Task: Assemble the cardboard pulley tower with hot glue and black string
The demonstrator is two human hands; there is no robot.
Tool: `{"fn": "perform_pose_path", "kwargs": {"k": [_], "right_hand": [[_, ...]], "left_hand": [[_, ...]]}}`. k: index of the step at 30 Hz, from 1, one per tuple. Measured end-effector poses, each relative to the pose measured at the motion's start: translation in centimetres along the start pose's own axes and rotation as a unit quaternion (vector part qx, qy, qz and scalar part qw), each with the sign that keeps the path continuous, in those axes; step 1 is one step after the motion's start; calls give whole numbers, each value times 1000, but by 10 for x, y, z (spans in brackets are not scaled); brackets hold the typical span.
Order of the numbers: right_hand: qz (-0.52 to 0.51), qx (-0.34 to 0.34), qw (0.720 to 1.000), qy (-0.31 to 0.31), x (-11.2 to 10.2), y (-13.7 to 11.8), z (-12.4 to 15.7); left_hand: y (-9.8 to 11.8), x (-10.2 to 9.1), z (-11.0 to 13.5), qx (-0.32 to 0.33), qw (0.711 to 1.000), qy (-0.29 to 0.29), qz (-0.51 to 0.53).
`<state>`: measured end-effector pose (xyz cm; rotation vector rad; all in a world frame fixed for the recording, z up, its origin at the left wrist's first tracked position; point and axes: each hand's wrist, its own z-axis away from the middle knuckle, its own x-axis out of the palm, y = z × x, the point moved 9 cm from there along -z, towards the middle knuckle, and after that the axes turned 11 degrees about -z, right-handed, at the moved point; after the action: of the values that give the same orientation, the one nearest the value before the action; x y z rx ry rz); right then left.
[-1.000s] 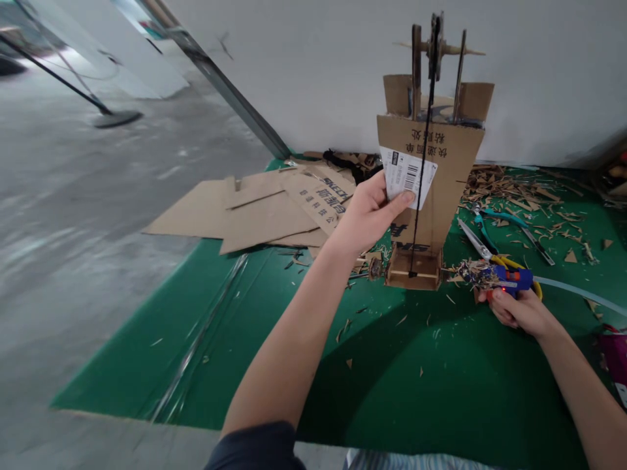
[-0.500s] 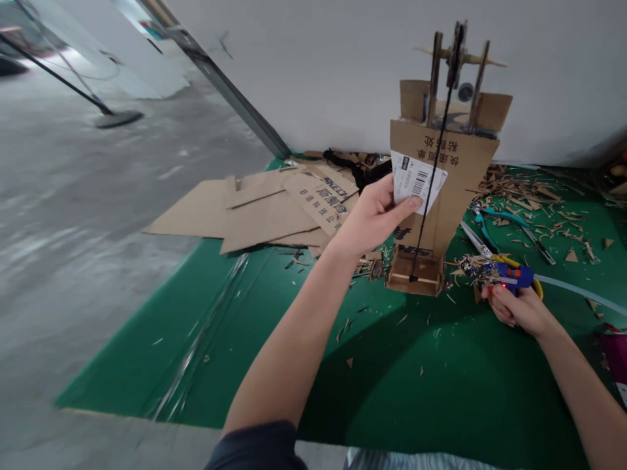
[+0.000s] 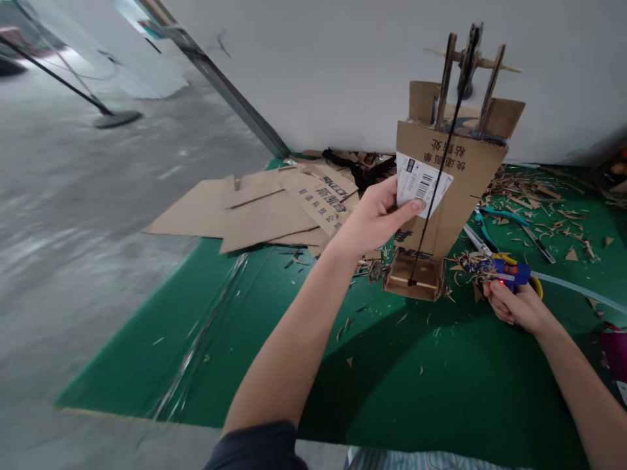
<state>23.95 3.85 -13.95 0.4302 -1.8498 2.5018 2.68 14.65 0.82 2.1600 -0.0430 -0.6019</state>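
Observation:
My left hand [image 3: 379,219] grips the left edge of a tall cardboard model [image 3: 467,183], thumb over its white barcode label [image 3: 422,181]. A black cord [image 3: 437,189] runs down the model's front, from a wheel [image 3: 469,62] on a wooden stick at the top to a second stick [image 3: 411,282] in the box-like bottom. The model leans slightly to the right. On the right, my right hand [image 3: 516,305] is closed round the handle of a blue hot glue gun [image 3: 512,271]. Cardboard shreds cling to its nozzle, which points left near the model's foot. A translucent glue stick [image 3: 578,287] sticks out behind.
Flat cardboard sheets [image 3: 264,209] lie on the green mat [image 3: 245,352] to the left. Beyond the glue gun are teal-handled pliers [image 3: 514,215], scissors [image 3: 476,239] and a heap of cardboard scraps [image 3: 526,190]. A white wall [image 3: 333,85] stands behind the mat.
The upper part of the cardboard model has tipped a little to the right in my left hand. The glue gun in my right hand has shifted very slightly left.

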Motion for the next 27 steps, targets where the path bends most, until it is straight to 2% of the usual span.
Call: {"fn": "perform_pose_path", "kwargs": {"k": [6, 19, 27], "right_hand": [[-9, 18, 1000, -23, -2, 7, -4], [1, 24, 1000, -5, -2, 4, 1], [4, 34, 999, -26, -1, 5, 1]], "left_hand": [[1, 0, 0, -3, 1000, 0, 10], [-3, -2, 0, -3, 1000, 19, 3], [-6, -2, -1, -16, 1000, 18, 14]]}}
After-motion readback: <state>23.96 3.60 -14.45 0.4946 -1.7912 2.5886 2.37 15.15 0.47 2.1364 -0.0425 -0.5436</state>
